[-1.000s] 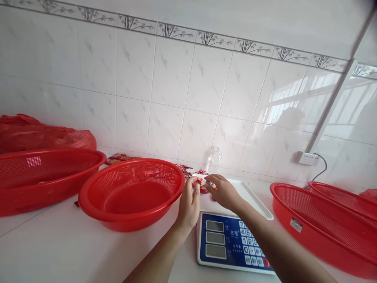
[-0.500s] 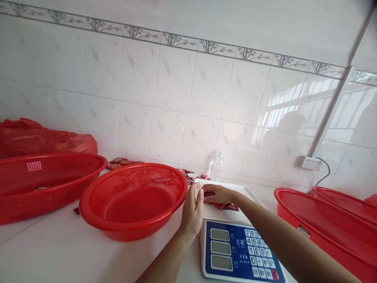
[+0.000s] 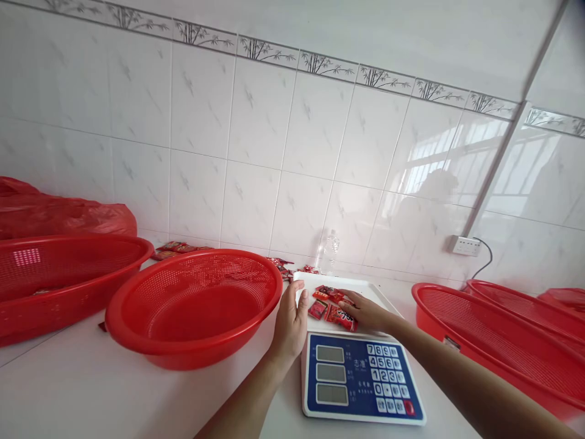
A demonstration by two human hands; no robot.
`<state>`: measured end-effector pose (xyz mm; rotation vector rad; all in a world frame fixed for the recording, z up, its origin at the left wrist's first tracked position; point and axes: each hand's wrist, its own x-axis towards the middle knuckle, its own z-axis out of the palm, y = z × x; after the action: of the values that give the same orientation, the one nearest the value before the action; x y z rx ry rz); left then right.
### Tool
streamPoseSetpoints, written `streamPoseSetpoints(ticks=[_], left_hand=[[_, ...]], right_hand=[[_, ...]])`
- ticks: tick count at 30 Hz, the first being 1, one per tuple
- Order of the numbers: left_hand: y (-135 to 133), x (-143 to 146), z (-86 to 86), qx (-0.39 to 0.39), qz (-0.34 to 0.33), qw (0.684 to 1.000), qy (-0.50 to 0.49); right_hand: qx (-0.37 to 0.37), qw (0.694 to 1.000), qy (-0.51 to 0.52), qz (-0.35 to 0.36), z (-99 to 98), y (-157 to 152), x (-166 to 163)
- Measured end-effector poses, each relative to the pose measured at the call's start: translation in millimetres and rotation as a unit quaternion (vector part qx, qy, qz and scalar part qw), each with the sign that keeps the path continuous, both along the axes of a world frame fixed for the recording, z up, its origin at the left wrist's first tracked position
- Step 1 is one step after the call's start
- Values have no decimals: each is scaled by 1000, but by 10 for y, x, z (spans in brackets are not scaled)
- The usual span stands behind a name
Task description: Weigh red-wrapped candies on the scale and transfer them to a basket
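Observation:
Several small red packets (image 3: 338,314) lie on the white tray (image 3: 379,289) of a digital scale with a blue keypad panel (image 3: 361,378). At the tray's left edge, my left hand (image 3: 291,320) stands on its side with fingers stretched and thumb up, holding nothing. My right hand (image 3: 365,312) reaches in from the right, its fingers extended and resting against the packets' right side without wrapping round any. The red colander-like basket (image 3: 196,353) beside my left hand shows a bare bottom.
Another red basket (image 3: 68,311) and a red plastic bag (image 3: 68,216) are on the far left. More red baskets (image 3: 484,341) stand at the right. Behind the scale, a clear bottle (image 3: 329,250) and more packets (image 3: 278,265) sit by the tiled wall with a socket strip (image 3: 465,246).
My right hand has drawn back to the right, away from my left hand, uncovering the packets on the tray. The whole view has shifted a little to the right.

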<state>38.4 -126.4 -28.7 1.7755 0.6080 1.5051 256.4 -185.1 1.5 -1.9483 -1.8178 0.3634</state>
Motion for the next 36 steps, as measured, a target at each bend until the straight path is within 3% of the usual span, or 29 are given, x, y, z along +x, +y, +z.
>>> streamPoseSetpoints(ticks=[18, 26, 32, 36], left_hand=[[-16, -13, 15, -4, -12, 999, 36], [-25, -8, 15, -22, -31, 998, 40], [-32, -15, 35, -16, -20, 998, 53], [-32, -20, 30, -11, -12, 998, 63]], right_hand=[[29, 997, -33, -70, 31, 359, -93], [54, 994, -31, -91, 217, 317, -77], [-3, 999, 16, -52, 343, 268, -13], [-28, 998, -9, -59, 345, 230, 31]])
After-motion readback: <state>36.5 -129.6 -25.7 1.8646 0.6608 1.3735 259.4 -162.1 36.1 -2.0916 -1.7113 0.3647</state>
